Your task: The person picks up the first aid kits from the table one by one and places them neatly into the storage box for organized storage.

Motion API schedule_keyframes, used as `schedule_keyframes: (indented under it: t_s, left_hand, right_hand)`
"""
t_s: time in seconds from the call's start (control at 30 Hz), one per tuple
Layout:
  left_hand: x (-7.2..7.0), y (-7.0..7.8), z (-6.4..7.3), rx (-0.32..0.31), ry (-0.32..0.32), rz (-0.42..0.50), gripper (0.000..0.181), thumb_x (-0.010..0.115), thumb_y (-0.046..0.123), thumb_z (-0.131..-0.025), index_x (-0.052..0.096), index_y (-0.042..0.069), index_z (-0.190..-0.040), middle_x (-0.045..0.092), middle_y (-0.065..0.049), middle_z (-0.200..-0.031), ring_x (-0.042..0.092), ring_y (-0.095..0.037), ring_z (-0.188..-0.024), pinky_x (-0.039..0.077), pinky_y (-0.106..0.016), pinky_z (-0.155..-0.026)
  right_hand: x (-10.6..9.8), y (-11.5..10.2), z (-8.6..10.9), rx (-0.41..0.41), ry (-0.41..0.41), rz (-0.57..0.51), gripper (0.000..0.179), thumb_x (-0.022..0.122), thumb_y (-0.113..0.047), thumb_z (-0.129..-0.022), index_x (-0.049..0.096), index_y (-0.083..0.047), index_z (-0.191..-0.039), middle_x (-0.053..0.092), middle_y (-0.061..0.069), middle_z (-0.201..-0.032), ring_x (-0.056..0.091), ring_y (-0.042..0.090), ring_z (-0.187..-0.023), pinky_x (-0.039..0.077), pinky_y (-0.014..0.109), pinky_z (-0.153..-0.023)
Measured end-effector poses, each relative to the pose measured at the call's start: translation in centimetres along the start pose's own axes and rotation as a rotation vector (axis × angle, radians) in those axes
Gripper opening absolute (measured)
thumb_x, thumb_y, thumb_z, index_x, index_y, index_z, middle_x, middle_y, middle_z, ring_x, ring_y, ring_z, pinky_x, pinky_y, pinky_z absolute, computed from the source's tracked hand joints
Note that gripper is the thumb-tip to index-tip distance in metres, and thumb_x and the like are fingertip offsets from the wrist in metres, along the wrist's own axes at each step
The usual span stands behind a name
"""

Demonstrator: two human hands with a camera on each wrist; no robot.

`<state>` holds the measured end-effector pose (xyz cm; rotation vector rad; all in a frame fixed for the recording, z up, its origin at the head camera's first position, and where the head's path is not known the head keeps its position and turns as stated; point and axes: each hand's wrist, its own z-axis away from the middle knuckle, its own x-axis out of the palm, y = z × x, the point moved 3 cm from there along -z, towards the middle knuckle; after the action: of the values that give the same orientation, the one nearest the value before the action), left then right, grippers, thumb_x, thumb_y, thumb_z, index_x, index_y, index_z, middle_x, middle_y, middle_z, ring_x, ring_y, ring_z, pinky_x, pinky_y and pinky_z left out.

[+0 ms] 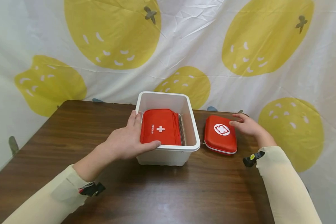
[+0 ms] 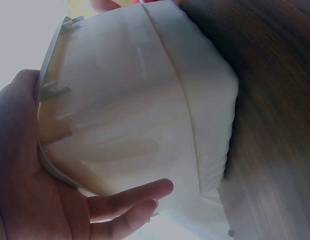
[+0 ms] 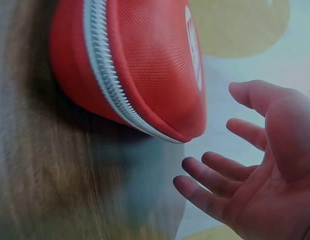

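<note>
In the head view, a white plastic bin [image 1: 163, 156] stands on the table with a soft red first aid pouch [image 1: 168, 132] inside. My left hand [image 1: 126, 138] is at the bin's near left corner, thumb along the front rim and fingers stretched along the left side. The bin's outer wall [image 2: 129, 100] fills much of the left wrist view. To the right of the bin lies a red hard-shell first aid case [image 1: 220, 143] with a white round emblem and a zipper. My right hand [image 1: 247, 126] hovers by its right edge. The right wrist view shows that hand's fingers [image 3: 215, 200] spread, apart from the case [image 3: 149, 65].
A dark brown wooden table [image 1: 162, 193] carries everything. Behind it hangs a white curtain [image 1: 190, 37] with yellow fruit prints, close to the table's back edge. A ribbed grey surface [image 1: 182, 130] shows inside the bin, right of the pouch.
</note>
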<state>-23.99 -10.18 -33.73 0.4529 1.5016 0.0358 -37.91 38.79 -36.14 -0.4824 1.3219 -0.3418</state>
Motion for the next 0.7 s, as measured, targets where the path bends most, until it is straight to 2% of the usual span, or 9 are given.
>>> schedule_keyframes:
  t_s: [0.07, 0.13, 0.23, 0.3, 0.4, 0.57, 0.7]
  left_hand:
    - [0.0, 0.0, 0.0, -0.003, 0.002, -0.001, 0.128, 0.057, 0.084, -0.092, 0.013, -0.004, -0.174, 0.007, -0.025, -0.184, 0.076, -0.038, -0.111, 0.061, -0.039, -0.07]
    - [-0.1, -0.1, 0.0, -0.007, 0.002, -0.001, 0.128, 0.057, 0.083, -0.092, 0.012, -0.003, -0.174, 0.007, -0.024, -0.184, 0.076, -0.038, -0.11, 0.061, -0.04, -0.072]
    - [-0.1, -0.1, 0.0, -0.01, -0.003, 0.0, 0.128, 0.057, 0.083, -0.092, 0.011, -0.003, -0.174, 0.007, -0.024, -0.184, 0.077, -0.038, -0.109, 0.061, -0.041, -0.072]
    - [-0.1, 0.0, 0.0, -0.011, -0.006, 0.0, 0.128, 0.058, 0.082, -0.092, 0.011, -0.003, -0.174, 0.007, -0.024, -0.184, 0.077, -0.037, -0.108, 0.061, -0.041, -0.072]
    - [-0.1, 0.0, -0.1, -0.01, -0.008, 0.0, 0.128, 0.059, 0.082, -0.092, 0.011, -0.003, -0.174, 0.007, -0.024, -0.184, 0.076, -0.037, -0.107, 0.061, -0.039, -0.071]
    - [-0.2, 0.0, -0.1, -0.01, -0.011, 0.001, 0.127, 0.059, 0.081, -0.091, 0.011, -0.002, -0.174, 0.007, -0.024, -0.184, 0.076, -0.036, -0.107, 0.06, -0.038, -0.068]
    - [-0.1, 0.0, -0.1, -0.016, -0.021, 0.003, 0.128, 0.059, 0.081, -0.091, 0.01, -0.002, -0.175, 0.007, -0.024, -0.184, 0.075, -0.035, -0.107, 0.06, -0.037, -0.068]
  right_hand:
    - [0.0, 0.3, -0.7, 0.028, -0.013, -0.002, 0.079, 0.053, -0.047, -0.113, 0.027, 0.003, -0.169, 0.045, 0.04, -0.158, 0.059, 0.052, -0.13, 0.06, 0.05, -0.099]
    - [0.1, 0.5, -1.4, 0.043, -0.028, 0.001, 0.081, 0.051, -0.049, -0.113, 0.026, 0.005, -0.169, 0.046, 0.039, -0.157, 0.06, 0.05, -0.127, 0.061, 0.049, -0.096]
    - [0.3, 0.6, -2.0, 0.051, -0.073, -0.004, 0.084, 0.049, -0.05, -0.114, 0.024, 0.009, -0.168, 0.043, 0.039, -0.16, 0.057, 0.05, -0.134, 0.059, 0.055, -0.104]
    - [0.5, 0.6, -2.4, 0.058, -0.106, -0.025, 0.085, 0.049, -0.049, -0.114, 0.021, 0.011, -0.168, 0.041, 0.04, -0.161, 0.054, 0.051, -0.139, 0.054, 0.06, -0.113]
    - [0.9, 0.6, -2.8, 0.082, -0.15, -0.056, 0.087, 0.047, -0.05, -0.115, 0.017, 0.012, -0.169, 0.041, 0.039, -0.161, 0.052, 0.048, -0.14, 0.05, 0.06, -0.117]
    - [1.4, 0.7, -3.3, 0.132, -0.226, -0.132, 0.086, 0.043, -0.048, -0.117, 0.012, 0.013, -0.169, 0.046, 0.036, -0.154, 0.059, 0.039, -0.131, 0.057, 0.052, -0.111]
    - [1.5, 0.8, -3.5, 0.15, -0.237, -0.162, 0.084, 0.045, -0.048, -0.117, 0.02, 0.016, -0.166, 0.057, 0.03, -0.142, 0.067, 0.028, -0.117, 0.062, 0.045, -0.102]
